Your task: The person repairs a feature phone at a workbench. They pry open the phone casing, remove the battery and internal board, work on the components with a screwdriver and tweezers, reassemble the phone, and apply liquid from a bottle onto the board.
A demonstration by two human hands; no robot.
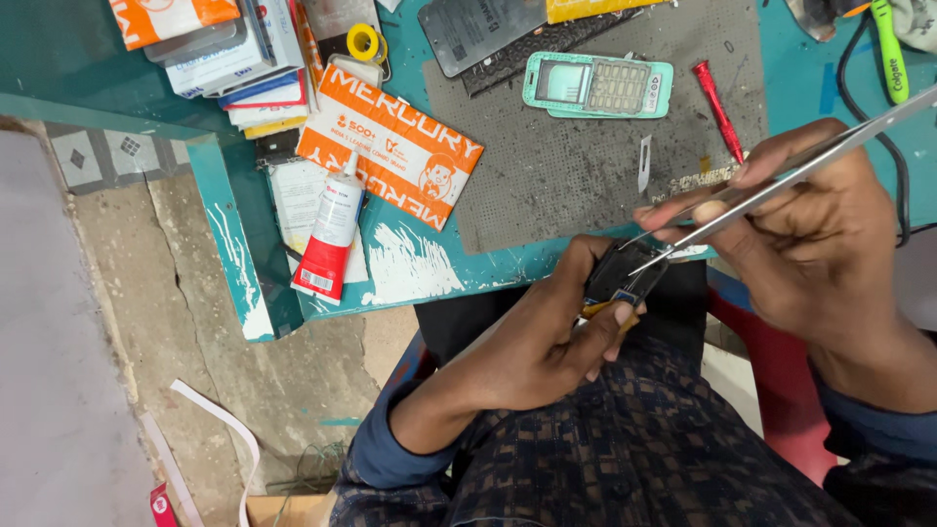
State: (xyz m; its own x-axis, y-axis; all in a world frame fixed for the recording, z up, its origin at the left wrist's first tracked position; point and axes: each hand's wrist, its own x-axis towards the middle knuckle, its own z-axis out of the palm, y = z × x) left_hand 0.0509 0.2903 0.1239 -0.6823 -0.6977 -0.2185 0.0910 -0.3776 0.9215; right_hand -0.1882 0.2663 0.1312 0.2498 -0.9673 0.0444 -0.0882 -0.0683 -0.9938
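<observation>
Left hand: the left hand point(547, 337) is curled around a small dark phone part point(623, 278), gripping it between thumb and fingers just off the table's near edge, above the person's lap.
Right hand: the right hand point(810, 229) pinches a pair of metal tweezers point(781, 181) between thumb and forefinger; the other fingers are folded under.
Tweezers: long and silver, running from the upper right down to the left, with the tips touching the top of the phone part.
Phone part: black, with a bit of orange and blue showing at its lower edge; what kind of part it is cannot be told.
Mat: a grey work mat point(566, 166) covers the right side of the teal table point(429, 263), near the hands.
On the mat: a mint-green phone shell point(597, 86) with a keypad grid lies flat; a red-handled tool point(717, 107) lies to its right, and a small blade point(644, 161) lies between them, lower down.
Left of the mat: an orange and white packet point(390, 146) lies at a slant, and a white glue tube point(332, 234) with a red base lies partly over it, cap towards the packet.
Far corner: a stack of boxes point(224, 49) and a yellow tape roll point(363, 41).
Below: a cracked floor point(195, 322) and a patterned dark shirt point(625, 439).
</observation>
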